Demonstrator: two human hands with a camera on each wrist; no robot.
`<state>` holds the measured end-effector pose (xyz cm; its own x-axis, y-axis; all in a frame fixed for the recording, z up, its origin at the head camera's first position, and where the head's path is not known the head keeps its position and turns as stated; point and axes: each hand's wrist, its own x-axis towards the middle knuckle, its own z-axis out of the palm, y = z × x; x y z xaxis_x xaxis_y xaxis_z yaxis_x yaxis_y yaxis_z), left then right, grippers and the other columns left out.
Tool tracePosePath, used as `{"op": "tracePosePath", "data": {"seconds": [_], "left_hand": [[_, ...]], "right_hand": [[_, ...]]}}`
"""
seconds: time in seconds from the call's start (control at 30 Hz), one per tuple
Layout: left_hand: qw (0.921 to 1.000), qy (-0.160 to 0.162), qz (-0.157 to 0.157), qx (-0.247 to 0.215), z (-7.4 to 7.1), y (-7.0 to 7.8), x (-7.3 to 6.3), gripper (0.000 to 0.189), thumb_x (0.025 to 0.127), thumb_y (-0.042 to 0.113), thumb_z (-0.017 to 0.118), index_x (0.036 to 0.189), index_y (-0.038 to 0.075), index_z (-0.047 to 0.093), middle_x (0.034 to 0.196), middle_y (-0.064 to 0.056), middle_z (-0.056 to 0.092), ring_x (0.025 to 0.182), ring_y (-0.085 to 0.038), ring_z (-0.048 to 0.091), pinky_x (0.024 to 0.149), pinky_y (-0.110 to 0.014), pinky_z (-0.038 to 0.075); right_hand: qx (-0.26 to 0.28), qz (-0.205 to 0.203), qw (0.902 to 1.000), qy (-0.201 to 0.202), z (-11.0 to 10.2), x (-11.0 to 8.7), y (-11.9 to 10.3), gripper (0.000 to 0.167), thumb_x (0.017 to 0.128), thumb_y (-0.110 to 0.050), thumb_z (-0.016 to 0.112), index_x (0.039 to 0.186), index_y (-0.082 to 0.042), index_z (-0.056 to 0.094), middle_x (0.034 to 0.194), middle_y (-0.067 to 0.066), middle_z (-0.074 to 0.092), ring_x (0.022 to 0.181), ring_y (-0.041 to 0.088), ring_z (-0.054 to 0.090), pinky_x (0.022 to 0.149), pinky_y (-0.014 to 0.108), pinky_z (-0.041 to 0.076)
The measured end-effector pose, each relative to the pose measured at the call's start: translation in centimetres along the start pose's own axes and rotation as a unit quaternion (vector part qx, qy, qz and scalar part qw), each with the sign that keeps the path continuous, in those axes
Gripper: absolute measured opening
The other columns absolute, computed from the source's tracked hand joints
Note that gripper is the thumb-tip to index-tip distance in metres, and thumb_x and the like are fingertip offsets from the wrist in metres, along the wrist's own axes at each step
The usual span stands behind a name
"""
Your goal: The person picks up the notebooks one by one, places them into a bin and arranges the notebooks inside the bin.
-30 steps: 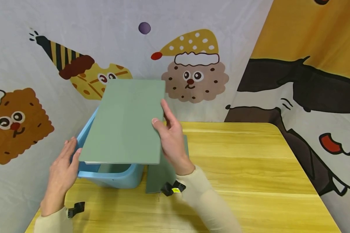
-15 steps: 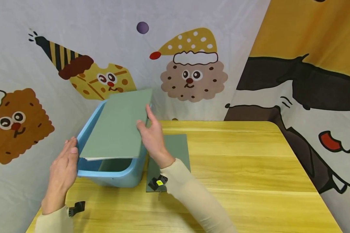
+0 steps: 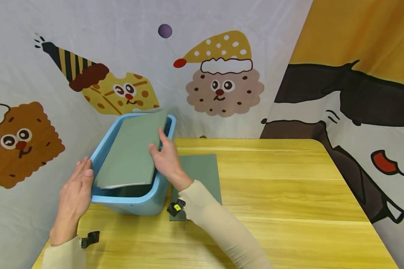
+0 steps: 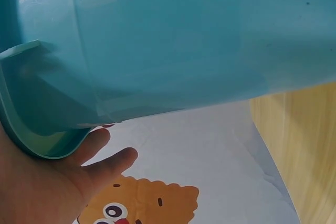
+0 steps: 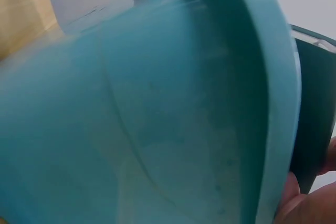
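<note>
A green-covered notebook (image 3: 132, 149) with white pages at its lower edge tilts down into a light-blue plastic bin (image 3: 131, 206). My right hand (image 3: 168, 158) pinches its right side, thumb on the cover, beside the bin's right rim. In the right wrist view the bin's wall (image 5: 157, 108) fills most of the picture, with the dark green cover (image 5: 315, 108) beyond the rim. My left hand (image 3: 75, 188) lies with extended fingers against the bin's left rim. In the left wrist view its palm (image 4: 42, 187) supports the rim from outside.
A second flat green notebook or board (image 3: 202, 172) lies on the wooden table (image 3: 289, 194) right of the bin, partly under my right forearm. Something green shows low inside the bin. A cartoon-printed cloth (image 3: 175, 86) hangs close behind the table.
My right hand has brought the notebook left and down, from above the bin to inside its rim. More of the flat green item on the table shows. The left hand stays put.
</note>
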<state>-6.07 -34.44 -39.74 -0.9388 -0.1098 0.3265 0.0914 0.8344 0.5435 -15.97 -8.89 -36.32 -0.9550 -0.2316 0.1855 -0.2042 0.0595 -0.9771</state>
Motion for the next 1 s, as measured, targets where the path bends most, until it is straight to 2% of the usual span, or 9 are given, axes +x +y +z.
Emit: {"op": "tracePosePath", "data": {"seconds": [0.3,0.6,0.73,0.8,0.83,0.87,0.93,1.0], "left_hand": [[1.0,0.002,-0.001,-0.002,0.0,0.0,0.0,0.066,0.115,0.043,0.02,0.157,-0.007,0.033,0.165,-0.026,0.029,0.155,-0.044,0.018,0.116,-0.073,0.016],[1.0,0.002,-0.003,0.003,0.5,0.0,0.2,0.066,0.115,0.042,0.022,0.156,-0.007,0.035,0.164,-0.027,0.03,0.154,-0.045,0.02,0.115,-0.074,0.018],[1.0,0.001,-0.001,0.001,0.5,0.0,0.2,0.065,0.115,0.042,0.023,0.157,-0.006,0.034,0.165,-0.026,0.029,0.155,-0.044,0.019,0.117,-0.072,0.017],[1.0,0.002,0.001,-0.001,0.4,0.0,0.1,0.064,0.115,0.041,0.024,0.158,-0.006,0.033,0.165,-0.026,0.028,0.155,-0.044,0.018,0.118,-0.07,0.016],[1.0,0.002,0.001,-0.001,0.3,-0.1,0.0,0.064,0.115,0.041,0.025,0.158,-0.006,0.033,0.165,-0.026,0.028,0.155,-0.044,0.018,0.119,-0.069,0.015],[1.0,0.003,0.002,0.0,0.3,-0.1,0.0,0.063,0.115,0.04,0.025,0.158,-0.006,0.033,0.165,-0.026,0.028,0.155,-0.044,0.018,0.119,-0.069,0.016],[1.0,0.0,0.001,0.003,0.1,-0.1,-0.1,0.063,0.115,0.04,0.026,0.158,-0.006,0.032,0.165,-0.025,0.028,0.155,-0.043,0.018,0.119,-0.07,0.015],[1.0,-0.002,0.0,0.006,0.1,-0.1,-0.2,0.063,0.115,0.04,0.027,0.158,-0.005,0.032,0.165,-0.025,0.028,0.155,-0.043,0.018,0.118,-0.071,0.016]], "right_hand": [[-0.08,0.013,0.9964,-0.025,0.4,0.3,-0.4,0.066,0.106,-0.013,0.054,0.165,-0.008,0.023,0.164,0.016,0.037,0.15,0.023,0.036,0.12,0.035,0.033],[-0.103,0.015,0.9932,-0.053,0.9,0.6,-0.8,0.067,0.105,-0.011,0.054,0.164,-0.005,0.024,0.162,0.019,0.039,0.149,0.024,0.038,0.12,0.032,0.033],[-0.121,0.011,0.9887,-0.087,0.7,0.6,-1.0,0.066,0.105,-0.008,0.051,0.164,-0.003,0.021,0.166,0.017,0.031,0.151,0.018,0.032,0.118,0.026,0.032],[-0.13,0.008,0.9855,-0.109,0.5,0.5,-1.3,0.065,0.106,-0.007,0.048,0.165,-0.005,0.019,0.17,0.015,0.02,0.148,0.02,0.039,0.105,0.029,0.046],[-0.132,0.005,0.9847,-0.113,0.3,0.4,-1.4,0.065,0.105,-0.007,0.047,0.165,-0.006,0.02,0.172,0.013,0.015,0.149,0.02,0.037,0.103,0.03,0.045],[-0.134,0.002,0.9844,-0.113,0.1,0.3,-1.5,0.066,0.105,-0.008,0.046,0.165,-0.008,0.021,0.173,0.012,0.012,0.15,0.022,0.036,0.099,0.032,0.046],[-0.129,-0.007,0.9865,-0.1,-0.3,0.0,-1.6,0.065,0.104,-0.01,0.047,0.165,-0.012,0.025,0.173,0.009,0.009,0.152,0.024,0.034,0.098,0.037,0.046],[-0.122,-0.018,0.9894,-0.077,-0.8,-0.3,-1.5,0.064,0.104,-0.013,0.05,0.164,-0.015,0.03,0.173,0.006,0.014,0.154,0.024,0.029,0.108,0.04,0.043]]}}
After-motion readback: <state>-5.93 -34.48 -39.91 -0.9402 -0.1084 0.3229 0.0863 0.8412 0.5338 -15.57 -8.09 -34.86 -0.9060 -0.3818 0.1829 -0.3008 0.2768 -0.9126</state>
